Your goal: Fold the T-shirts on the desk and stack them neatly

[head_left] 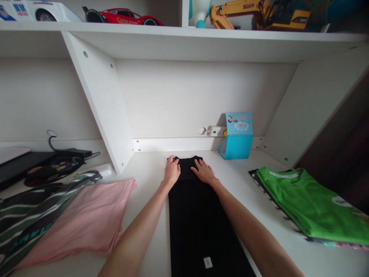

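A black shirt (198, 219), folded into a long narrow strip, runs over the white desk from the near edge toward the back wall. A small white label (208, 262) shows on its near part. At the far left corner of the shirt, my left hand (172, 170) has its fingers curled and closed on the cloth edge. My right hand (204, 172) lies flat on the far right corner, fingers spread over the fabric. Between the two hands the shirt's far edge dips in a shallow curve.
To the left lie pink folded cloth (86, 219) and a striped garment (37, 219). Green folded shirt (314, 204) sits on the right. A blue desk calendar (238, 146) stands by a power strip (217, 131). An upright panel (98, 100) and shelf (184, 32) enclose the space.
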Motion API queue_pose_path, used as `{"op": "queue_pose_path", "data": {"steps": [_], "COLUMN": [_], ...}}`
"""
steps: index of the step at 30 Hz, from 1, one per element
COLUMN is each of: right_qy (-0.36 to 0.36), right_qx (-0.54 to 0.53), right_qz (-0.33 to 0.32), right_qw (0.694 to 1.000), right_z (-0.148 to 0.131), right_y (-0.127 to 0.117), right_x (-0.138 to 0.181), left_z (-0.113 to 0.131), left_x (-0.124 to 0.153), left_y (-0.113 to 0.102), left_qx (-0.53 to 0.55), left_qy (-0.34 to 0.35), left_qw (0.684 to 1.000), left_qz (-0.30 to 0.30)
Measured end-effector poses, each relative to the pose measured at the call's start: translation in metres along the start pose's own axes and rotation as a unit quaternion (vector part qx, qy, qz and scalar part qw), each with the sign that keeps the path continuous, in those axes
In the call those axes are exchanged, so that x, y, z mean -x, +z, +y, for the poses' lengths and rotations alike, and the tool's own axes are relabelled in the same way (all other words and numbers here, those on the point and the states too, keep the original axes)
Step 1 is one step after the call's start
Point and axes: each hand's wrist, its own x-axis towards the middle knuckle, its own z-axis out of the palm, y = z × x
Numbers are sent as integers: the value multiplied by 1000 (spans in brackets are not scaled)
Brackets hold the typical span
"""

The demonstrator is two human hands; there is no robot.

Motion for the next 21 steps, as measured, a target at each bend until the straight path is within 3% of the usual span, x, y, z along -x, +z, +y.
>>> {"op": "queue_pose_path", "data": {"steps": [3, 5, 7, 13, 16, 19, 21], "right_qy": [3, 7, 10, 5, -69, -193, -229], "right_qx": [1, 3, 5, 15, 24, 1, -21], "right_qz": [-4, -6, -8, -29, -43, -86, -98], "right_qw": [1000, 1000, 1000, 999, 996, 977, 968], "right_z": [0, 0, 0, -6, -8, -2, 6], "right_y": [0, 0, -1, -20, -34, -43, -45], "right_x": [2, 2, 2, 17, 63, 140, 196], "left_z": [6, 6, 3, -4, -4, -5, -5], "left_x": [2, 6, 9, 13, 13, 14, 13], "left_y": [-5, -4, -2, 5, 7, 8, 7], "left_qx": [-38, -64, -83, -120, -124, -110, -96], "left_qy": [73, 30, -20, -34, -43, -45, -45], "left_qw": [991, 977, 964, 963, 965, 969, 971], "left_qz": [-108, -199, -251, -239, -229, -218, -214]}}
